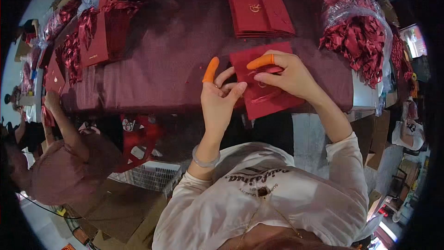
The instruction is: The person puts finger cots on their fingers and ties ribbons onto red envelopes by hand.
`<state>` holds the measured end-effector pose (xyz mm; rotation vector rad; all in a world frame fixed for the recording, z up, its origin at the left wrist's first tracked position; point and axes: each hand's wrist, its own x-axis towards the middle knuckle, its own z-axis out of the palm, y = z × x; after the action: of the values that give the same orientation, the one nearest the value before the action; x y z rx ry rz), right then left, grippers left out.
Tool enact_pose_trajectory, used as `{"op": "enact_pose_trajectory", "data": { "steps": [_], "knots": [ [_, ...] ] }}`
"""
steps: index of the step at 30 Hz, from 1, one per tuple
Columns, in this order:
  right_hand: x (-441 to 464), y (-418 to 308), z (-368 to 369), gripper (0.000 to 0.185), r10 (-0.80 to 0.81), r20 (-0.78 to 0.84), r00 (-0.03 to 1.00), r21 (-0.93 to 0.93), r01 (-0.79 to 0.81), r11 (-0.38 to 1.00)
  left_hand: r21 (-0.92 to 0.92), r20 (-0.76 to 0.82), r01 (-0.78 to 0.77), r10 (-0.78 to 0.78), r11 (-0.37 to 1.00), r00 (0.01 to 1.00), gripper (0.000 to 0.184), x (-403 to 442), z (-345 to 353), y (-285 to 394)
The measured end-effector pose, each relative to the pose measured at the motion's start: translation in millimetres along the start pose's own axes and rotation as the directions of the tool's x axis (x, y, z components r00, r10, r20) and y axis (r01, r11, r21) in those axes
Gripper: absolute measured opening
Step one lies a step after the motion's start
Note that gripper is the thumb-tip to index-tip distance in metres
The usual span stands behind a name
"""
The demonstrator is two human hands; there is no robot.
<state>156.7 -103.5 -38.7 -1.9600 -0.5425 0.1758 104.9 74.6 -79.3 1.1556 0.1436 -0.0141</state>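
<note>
From the head view, the red paper packet [255, 103] lies flat and slightly turned at the near edge of the dark red worktop [157, 60], right in front of me. My left hand [216, 98] is at its nine o'clock side, loosely curled, thumb tip at the packet's edge; I cannot tell whether those fingers clamp it. My right hand [290, 76] reaches over it from three o'clock, index and thumb close to each other with a red strip of ribbon [276, 70] by them; whether they pinch it I cannot tell. Each index finger wears an orange cover. At twelve o'clock of the packet sits a stack of red packets [260, 11] with a gold mark; at two, a clear plastic sack [343, 13] full of red ribbons [355, 41].
</note>
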Motion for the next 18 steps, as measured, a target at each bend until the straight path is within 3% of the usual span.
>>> {"op": "enact_pose_trajectory", "data": {
  "steps": [1,2,4,5,10,14,17,18],
  "knots": [
    [0,0,-1,0.019,0.091,0.071,0.993,0.103,-0.098,0.990,0.000,-0.001,-0.004,0.004,1.000,1.000,0.070,0,0,-1],
    [1,1,0,0.019,0.088,0.071,0.994,0.104,-0.095,0.990,0.013,0.004,-0.020,0.020,1.000,1.000,0.070,-1,0,-1],
    [3,6,5,0.019,0.004,-0.098,0.995,0.099,0.006,0.995,0.027,0.011,-0.036,0.036,0.999,0.999,0.070,-2,0,-4],
    [5,9,6,0.019,0.003,-0.100,0.995,0.099,0.007,0.995,0.071,0.012,-0.087,0.086,0.994,0.996,0.069,-2,0,-7],
    [8,16,12,0.019,-0.122,-0.183,0.976,-0.137,0.098,0.986,0.164,0.000,-0.121,0.123,0.979,0.992,0.070,-4,4,-8],
    [8,13,12,0.018,-0.155,-0.221,0.963,-0.107,0.134,0.985,0.094,-0.025,-0.103,0.106,0.990,0.994,0.072,-4,6,-5],
    [6,11,13,0.015,-0.125,-0.163,0.979,-0.147,0.101,0.984,0.075,-0.016,-0.093,0.094,0.993,0.995,0.074,-3,5,-5],
    [6,12,14,0.014,-0.185,-0.141,0.973,-0.222,0.150,0.963,0.064,-0.005,-0.087,0.088,0.994,0.996,0.074,-3,5,-5]
  ]
}}
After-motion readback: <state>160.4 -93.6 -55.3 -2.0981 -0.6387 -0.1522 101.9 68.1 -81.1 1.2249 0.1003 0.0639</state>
